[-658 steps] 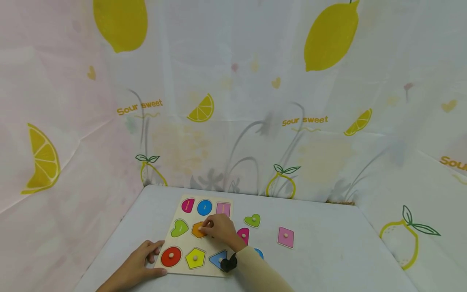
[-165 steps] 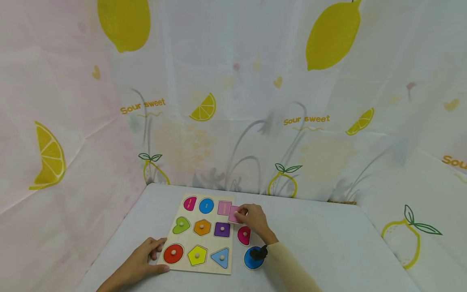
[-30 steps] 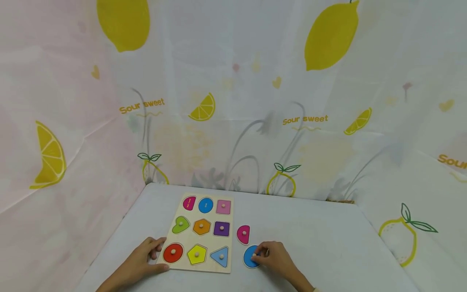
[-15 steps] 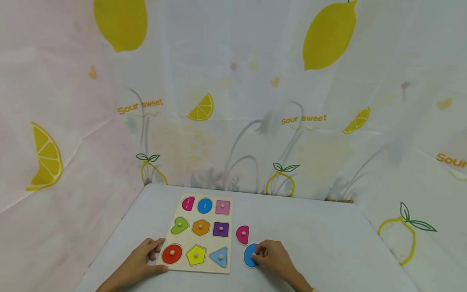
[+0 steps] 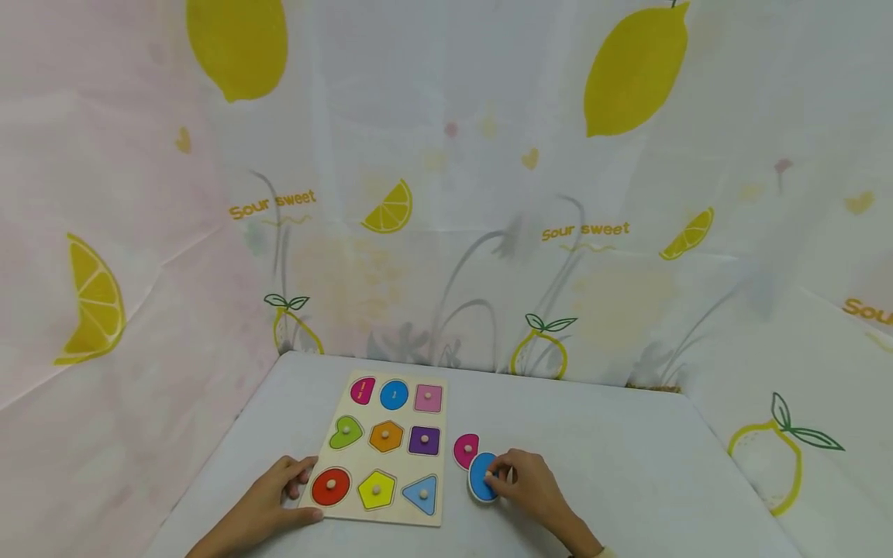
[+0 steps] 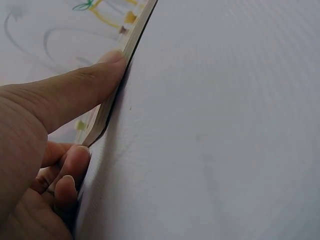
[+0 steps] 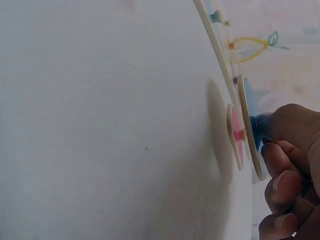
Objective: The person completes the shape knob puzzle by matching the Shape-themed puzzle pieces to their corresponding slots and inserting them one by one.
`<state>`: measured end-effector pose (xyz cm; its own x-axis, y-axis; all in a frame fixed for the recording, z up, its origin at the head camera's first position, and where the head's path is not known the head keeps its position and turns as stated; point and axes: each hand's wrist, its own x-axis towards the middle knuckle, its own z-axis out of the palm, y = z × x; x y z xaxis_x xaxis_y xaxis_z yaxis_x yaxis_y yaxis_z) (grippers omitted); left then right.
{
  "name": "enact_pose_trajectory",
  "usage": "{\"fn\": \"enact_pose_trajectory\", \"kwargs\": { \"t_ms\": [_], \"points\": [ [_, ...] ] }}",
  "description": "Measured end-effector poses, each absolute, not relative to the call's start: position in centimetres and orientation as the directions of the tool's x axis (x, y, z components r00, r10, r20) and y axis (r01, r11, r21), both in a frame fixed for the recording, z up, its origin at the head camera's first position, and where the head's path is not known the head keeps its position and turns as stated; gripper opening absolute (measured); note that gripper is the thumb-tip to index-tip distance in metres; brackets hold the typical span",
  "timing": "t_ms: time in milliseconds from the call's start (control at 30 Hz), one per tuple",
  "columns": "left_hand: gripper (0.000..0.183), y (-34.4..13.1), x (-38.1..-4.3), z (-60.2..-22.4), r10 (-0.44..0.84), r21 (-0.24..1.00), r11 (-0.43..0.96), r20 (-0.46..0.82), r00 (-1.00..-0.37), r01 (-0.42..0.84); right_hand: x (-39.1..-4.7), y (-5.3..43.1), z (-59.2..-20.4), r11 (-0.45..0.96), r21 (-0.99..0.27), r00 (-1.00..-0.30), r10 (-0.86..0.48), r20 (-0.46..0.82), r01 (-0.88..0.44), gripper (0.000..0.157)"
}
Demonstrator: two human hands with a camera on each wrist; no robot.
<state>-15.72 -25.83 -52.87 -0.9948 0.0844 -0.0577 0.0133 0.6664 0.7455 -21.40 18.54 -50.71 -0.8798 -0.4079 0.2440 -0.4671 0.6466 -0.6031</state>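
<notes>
A wooden knob puzzle board (image 5: 352, 459) lies on the table. My left hand (image 5: 268, 494) holds its near left corner, thumb along the front edge and fingers at the left side. With my right hand (image 5: 532, 487) I pinch the knob of a blue circle piece (image 5: 479, 478). In the right wrist view, this blue piece (image 7: 249, 107) is tilted and off the table, its shadow below. Just beyond it a magenta half-circle piece (image 5: 464, 449) lies knob up, partly overlapped. The board's magenta half-circle recess (image 5: 362, 390) and blue circle recess (image 5: 394, 395) hold no piece.
Knobbed pieces sit in the board's other recesses, among them a pink square (image 5: 428, 398), a green heart (image 5: 345, 432) and a red circle (image 5: 331, 486). A white cloth covers the table (image 5: 593, 442). Lemon-printed curtains (image 5: 446, 232) stand behind and at both sides.
Over the earlier frames, the green heart and pink square went from the table into the board. Since half a second ago, my right hand has raised and tilted the blue circle. My left hand stays put.
</notes>
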Motion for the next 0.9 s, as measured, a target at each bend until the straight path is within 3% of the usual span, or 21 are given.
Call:
{"fn": "enact_pose_trajectory", "kwargs": {
  "t_ms": [300,900],
  "points": [
    [0.089,-26.1,-15.6,-52.9,0.137,0.753,0.652,-0.004,-0.991,0.087,-22.4,18.1,-50.3,0.643,-0.571,-0.859,-0.416,0.299,-0.510,0.006],
    [0.090,-26.3,-15.9,-53.1,0.148,0.754,0.651,-0.005,-0.989,0.094,-24.4,16.3,-50.3,0.632,-0.582,-0.857,-0.424,0.294,-0.512,0.004]
  ]
}}
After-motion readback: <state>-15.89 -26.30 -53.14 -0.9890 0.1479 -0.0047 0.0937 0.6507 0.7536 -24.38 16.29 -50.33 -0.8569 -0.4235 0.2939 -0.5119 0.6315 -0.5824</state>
